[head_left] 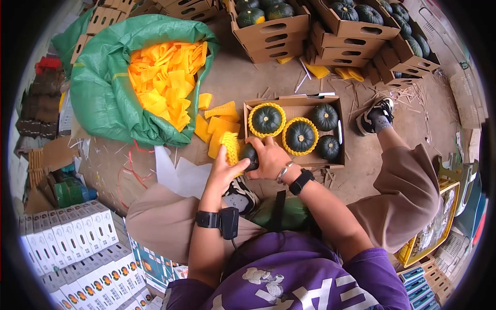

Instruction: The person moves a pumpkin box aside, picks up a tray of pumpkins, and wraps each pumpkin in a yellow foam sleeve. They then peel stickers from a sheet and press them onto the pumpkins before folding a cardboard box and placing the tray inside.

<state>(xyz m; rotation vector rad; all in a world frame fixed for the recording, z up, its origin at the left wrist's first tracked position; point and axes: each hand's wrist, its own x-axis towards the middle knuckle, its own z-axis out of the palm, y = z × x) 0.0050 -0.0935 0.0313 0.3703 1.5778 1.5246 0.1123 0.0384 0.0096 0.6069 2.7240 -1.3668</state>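
Observation:
My left hand [225, 169] is closed round a yellow foam net [229, 146], its thumb against a dark green pumpkin [250, 155]. Fingers of my right hand [271, 161] curl over the same pumpkin from the right side. Just beyond lies an open cardboard box [301, 103]. Inside it, one pumpkin [267, 119] at the back left and another pumpkin [299, 136] near the middle each sit in a yellow net. Two bare pumpkins are on its right side, one at the back [325, 117] and one in front [328, 147].
A green sack [98, 98] full of yellow nets [165, 77] stands at the upper left, with loose nets [222, 124] beside it. Stacked cartons [274, 44] of pumpkins line the back. White printed boxes [77, 232] fill the lower left; a yellow crate [449, 206] is at the right.

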